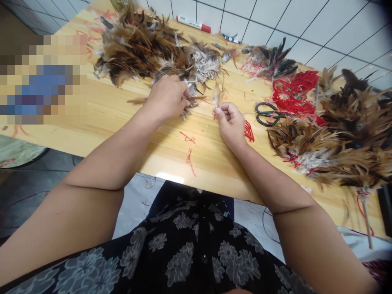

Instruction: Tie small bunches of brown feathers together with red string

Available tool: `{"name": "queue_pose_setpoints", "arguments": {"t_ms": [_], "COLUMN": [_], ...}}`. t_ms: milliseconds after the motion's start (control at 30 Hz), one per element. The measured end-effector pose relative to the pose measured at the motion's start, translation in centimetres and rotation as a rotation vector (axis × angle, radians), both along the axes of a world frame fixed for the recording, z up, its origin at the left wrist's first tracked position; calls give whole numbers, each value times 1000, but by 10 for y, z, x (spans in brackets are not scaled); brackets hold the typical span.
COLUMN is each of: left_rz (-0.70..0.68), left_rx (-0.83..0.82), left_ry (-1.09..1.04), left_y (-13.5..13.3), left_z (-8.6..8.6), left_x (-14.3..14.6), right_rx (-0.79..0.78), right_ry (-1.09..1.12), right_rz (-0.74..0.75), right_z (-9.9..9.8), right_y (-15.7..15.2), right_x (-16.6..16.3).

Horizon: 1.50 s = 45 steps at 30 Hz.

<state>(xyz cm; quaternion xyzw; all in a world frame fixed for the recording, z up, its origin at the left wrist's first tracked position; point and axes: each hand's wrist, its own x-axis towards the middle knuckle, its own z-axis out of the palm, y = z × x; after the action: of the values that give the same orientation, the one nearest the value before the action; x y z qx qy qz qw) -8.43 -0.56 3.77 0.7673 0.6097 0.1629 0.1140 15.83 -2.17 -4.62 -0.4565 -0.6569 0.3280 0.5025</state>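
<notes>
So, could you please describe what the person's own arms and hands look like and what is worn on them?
Both arms are bare as far up as the view shows. The left hand and right hand carry no gloves, watch, bracelet or visible rings. The only clothing in view is a black garment with grey flower print.

Small bunch of brown feathers (192, 101) and a pale feather (218, 94) at the table (122, 118)
The brown feathers lie flat, tips toward 3 o'clock; the pale feather stands upright, wispy, just beside them at 3 o'clock.
</notes>
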Motion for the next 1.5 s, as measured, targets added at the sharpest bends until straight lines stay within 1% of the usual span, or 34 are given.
{"name": "queue_pose_setpoints", "arguments": {"t_ms": [100, 167, 233, 367, 467, 600, 767, 867, 1000, 1133, 1233, 1333, 1500], "left_rz": [3, 3, 3, 17, 36, 47, -34, -60, -110, -130, -154, -153, -145], "left_rx": [-11, -7, -5, -40, -84, -163, -269, -340, -421, -430, -426, -432, -356], "left_ry": [30, -1, -115, -461, -620, -787, -1007, -1130, -1153, -1140, -1141, -1148, -1179], "left_y": [2, 1, 0, -5, -7, -4, 2, 1, -8, -14, -14, -12, -7], "left_z": [1, 2, 5, 9, 9, 2, -14, -19, -15, -11, -13, -17, -23], "left_x": [1, 2, 3, 8, 12, 15, 19, 24, 30, 34, 34, 33, 31], "right_rx": [-2, -6, -9, -21, -54, -71, -49, -36, -49, -50, -61, -81, -93], "right_ry": [-11, -17, -17, -2, 13, 28, 14, 4, -13, -42, -42, -3, 26], "right_rz": [-2, -2, -1, -3, -12, -9, 18, 34, 25, 4, 6, 13, 48], "right_z": [-1, 0, 1, 5, 6, 4, -3, -5, -3, 3, 3, -2, -10], "right_y": [1, 0, 0, -1, -1, 0, 3, 3, 3, 1, 2, 4, 8], "right_x": [0, 0, 0, -1, -2, -2, -1, 0, -1, -3, -3, -2, 1]}}
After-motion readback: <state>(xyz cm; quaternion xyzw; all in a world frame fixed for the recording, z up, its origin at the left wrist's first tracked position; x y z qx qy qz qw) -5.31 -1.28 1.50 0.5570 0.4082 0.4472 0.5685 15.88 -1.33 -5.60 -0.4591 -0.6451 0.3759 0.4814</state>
